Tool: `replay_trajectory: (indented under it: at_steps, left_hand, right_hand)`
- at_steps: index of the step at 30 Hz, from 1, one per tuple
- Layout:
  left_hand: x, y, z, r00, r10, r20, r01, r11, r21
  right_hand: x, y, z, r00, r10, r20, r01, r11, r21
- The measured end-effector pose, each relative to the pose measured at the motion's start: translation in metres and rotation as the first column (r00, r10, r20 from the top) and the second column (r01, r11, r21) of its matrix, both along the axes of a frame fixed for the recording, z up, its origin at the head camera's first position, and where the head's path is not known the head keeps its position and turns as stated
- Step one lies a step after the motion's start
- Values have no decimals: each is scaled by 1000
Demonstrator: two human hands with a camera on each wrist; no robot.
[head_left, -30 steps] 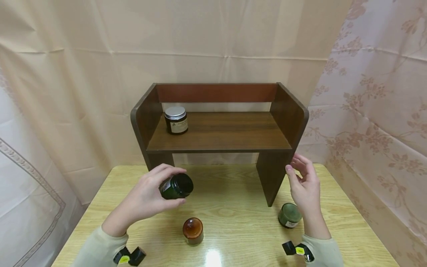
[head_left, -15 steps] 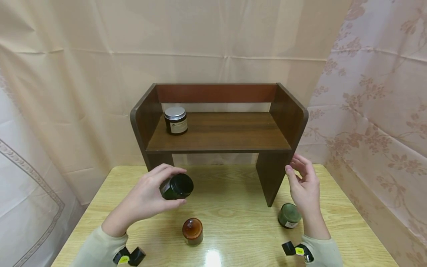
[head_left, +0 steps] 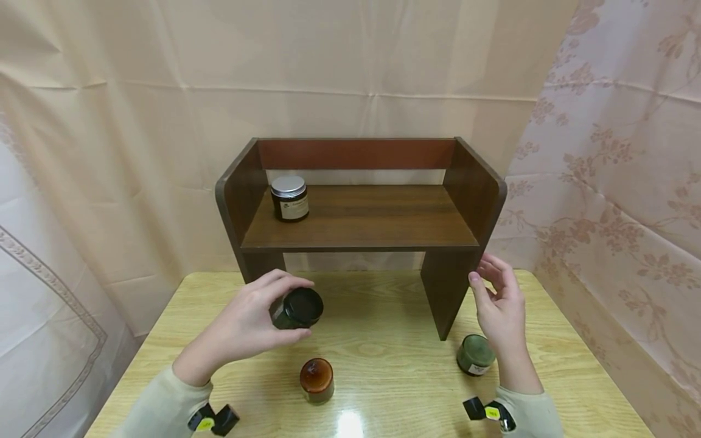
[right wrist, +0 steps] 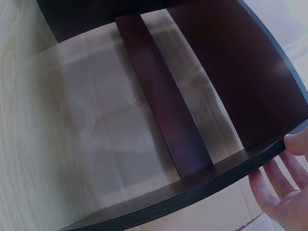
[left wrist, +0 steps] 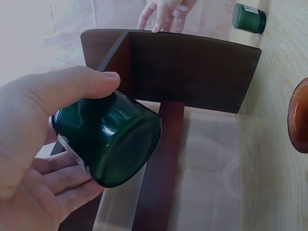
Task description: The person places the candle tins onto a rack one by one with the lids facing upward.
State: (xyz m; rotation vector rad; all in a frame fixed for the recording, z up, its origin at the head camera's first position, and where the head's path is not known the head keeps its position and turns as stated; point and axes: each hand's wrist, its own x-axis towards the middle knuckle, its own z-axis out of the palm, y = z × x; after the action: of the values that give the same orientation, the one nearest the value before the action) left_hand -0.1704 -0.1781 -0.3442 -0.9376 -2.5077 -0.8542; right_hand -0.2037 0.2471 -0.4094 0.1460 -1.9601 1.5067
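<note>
My left hand (head_left: 249, 319) grips a dark green glass jar (head_left: 298, 308) between thumb and fingers, tilted, above the table in front of the shelf. In the left wrist view, the jar (left wrist: 108, 137) shows a smooth round end and part of a pale label. My right hand (head_left: 499, 301) touches the outer side of the brown wooden shelf (head_left: 361, 216), its fingers loosely bent. The right wrist view has that hand (right wrist: 288, 192) with its thumb at the panel's edge and fingers along the outer face. A dark jar (head_left: 290, 199) with a silver lid stands on the shelf's upper left.
An amber glass jar (head_left: 316, 380) stands on the wooden table (head_left: 383, 389) in front of the left hand. Another green jar (head_left: 475, 354) with a label stands beside the right wrist. A beige curtain (head_left: 356, 61) hangs behind the shelf.
My left hand has shifted slightly to the right with the green jar in it. The right hand stays at the shelf's side.
</note>
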Motion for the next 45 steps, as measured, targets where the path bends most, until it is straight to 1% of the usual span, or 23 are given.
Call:
replay_trajectory:
  at_steps: [6, 14, 22, 25, 29, 33, 36, 39, 45]
  left_hand:
    - [-2, 3, 1, 999, -36, -6, 36, 999, -11]
    - [-5, 9, 6, 995, -95, 7, 95, 995, -27]
    - [-8, 17, 9, 985, -170, -3, 170, 985, -30]
    - [-8, 19, 12, 983, -182, 3, 182, 983, -40]
    - [-9, 20, 17, 978, -207, -8, 206, 978, -36]
    - [-11, 23, 24, 969, -244, -34, 243, 970, -19]
    - [-11, 25, 30, 965, -256, -59, 256, 967, -2]
    - [-12, 27, 36, 965, -250, -80, 253, 967, 38]
    - [-11, 31, 44, 970, -214, -117, 229, 963, 138]
  right_hand:
    - [0, 0, 0, 1000, -4, -1, 4, 1000, 4]
    - [0, 0, 0, 1000, 4, -1, -4, 1000, -8]
    - [0, 0, 0, 1000, 2, 2, -2, 1000, -9]
    - [-1, 0, -1, 1000, 11, -8, -11, 1000, -13]
    - [-2, 0, -1, 1000, 21, -19, -21, 1000, -15]
    - [-1, -1, 0, 1000, 25, -20, -25, 999, -20]
    - [-1, -2, 0, 1000, 20, -18, -21, 1000, -21]
    - [-1, -2, 1, 1000, 12, -22, -12, 1000, -25]
    - [-1, -1, 0, 999, 11, -32, -12, 999, -33]
